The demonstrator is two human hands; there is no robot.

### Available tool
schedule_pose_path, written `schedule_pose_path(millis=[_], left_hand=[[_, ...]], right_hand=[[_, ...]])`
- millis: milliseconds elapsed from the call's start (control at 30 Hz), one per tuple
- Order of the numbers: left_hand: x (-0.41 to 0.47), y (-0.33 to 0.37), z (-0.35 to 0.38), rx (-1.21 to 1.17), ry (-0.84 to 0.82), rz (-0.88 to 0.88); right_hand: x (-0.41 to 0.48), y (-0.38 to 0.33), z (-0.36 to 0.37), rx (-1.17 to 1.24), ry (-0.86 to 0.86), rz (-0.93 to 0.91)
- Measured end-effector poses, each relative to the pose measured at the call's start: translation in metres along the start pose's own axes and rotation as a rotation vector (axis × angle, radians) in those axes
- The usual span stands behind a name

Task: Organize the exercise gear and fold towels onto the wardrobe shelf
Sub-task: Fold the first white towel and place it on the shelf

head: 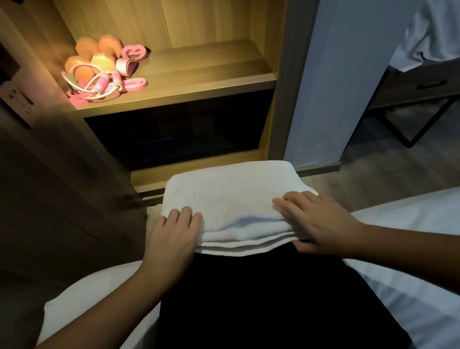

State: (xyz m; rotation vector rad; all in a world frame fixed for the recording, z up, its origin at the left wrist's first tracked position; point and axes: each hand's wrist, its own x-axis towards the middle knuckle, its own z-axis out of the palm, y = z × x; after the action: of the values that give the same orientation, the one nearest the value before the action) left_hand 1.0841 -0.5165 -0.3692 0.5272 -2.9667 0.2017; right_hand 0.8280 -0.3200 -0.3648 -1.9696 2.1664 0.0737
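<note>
A folded white towel (231, 197) lies on my lap, over my dark trousers, in front of the open wardrobe. My left hand (173, 238) grips its near left corner, fingers on top. My right hand (311, 219) holds the near right corner, fingers flat on top and thumb under the edge. On the lit wooden shelf (198, 80), at its left end, sit orange dumbbells (89, 58), a pink-handled jump rope (101, 84) and pink resistance bands (132, 56).
The right part of the lit shelf is bare wood. A dark compartment (183, 130) lies below it. The wardrobe door (22, 169) stands open at left. White bedding (432, 251) surrounds my legs. A desk with white cloth (442, 35) stands at the right.
</note>
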Motion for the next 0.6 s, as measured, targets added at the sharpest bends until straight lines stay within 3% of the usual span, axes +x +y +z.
schedule_pose_path(millis=[133, 367, 500, 600], left_hand=[[0.018, -0.019, -0.007, 0.023, -0.062, -0.03], [0.083, -0.073, -0.072, -0.109, -0.344, -0.107], [0.151, -0.1, -0.115, -0.033, -0.374, -0.16], [0.193, -0.116, -0.144, 0.084, -0.276, -0.161]], right_hand=[[0.021, -0.007, -0.002, -0.145, 0.058, 0.089], [0.071, 0.038, -0.084, -0.011, -0.055, 0.191], [0.108, 0.06, -0.15, -0.05, -0.024, 0.175], [0.131, 0.07, -0.195, -0.041, 0.051, 0.136]])
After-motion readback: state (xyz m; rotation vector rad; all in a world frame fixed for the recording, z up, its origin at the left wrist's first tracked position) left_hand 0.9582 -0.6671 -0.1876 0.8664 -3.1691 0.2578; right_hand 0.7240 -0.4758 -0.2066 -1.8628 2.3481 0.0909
